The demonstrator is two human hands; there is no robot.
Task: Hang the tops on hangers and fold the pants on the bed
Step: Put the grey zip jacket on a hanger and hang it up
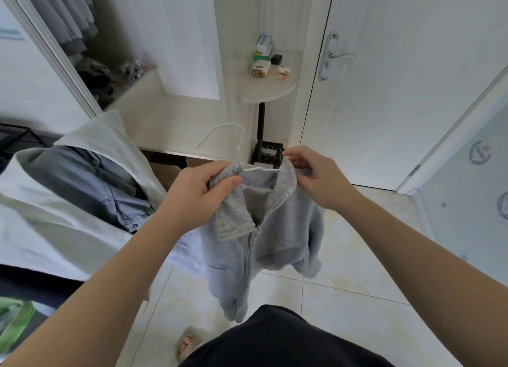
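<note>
A light grey zip-up top (275,229) hangs in front of me over the tiled floor, its zip partly open. A white hanger (236,141) sticks up out of its neck, hook pointing left. My left hand (203,193) grips the left side of the collar. My right hand (313,171) pinches the right side of the collar at the hanger's shoulder. To the left, blue denim pants (90,182) lie crumpled on the bed (41,229) with its white sheet.
An open wardrobe (74,31) with hanging clothes stands at the upper left. A small rounded shelf (277,91) holds boxes and small devices. A white door (398,91) with a lever handle is on the right. A cardboard box (167,171) sits below the wardrobe's ledge.
</note>
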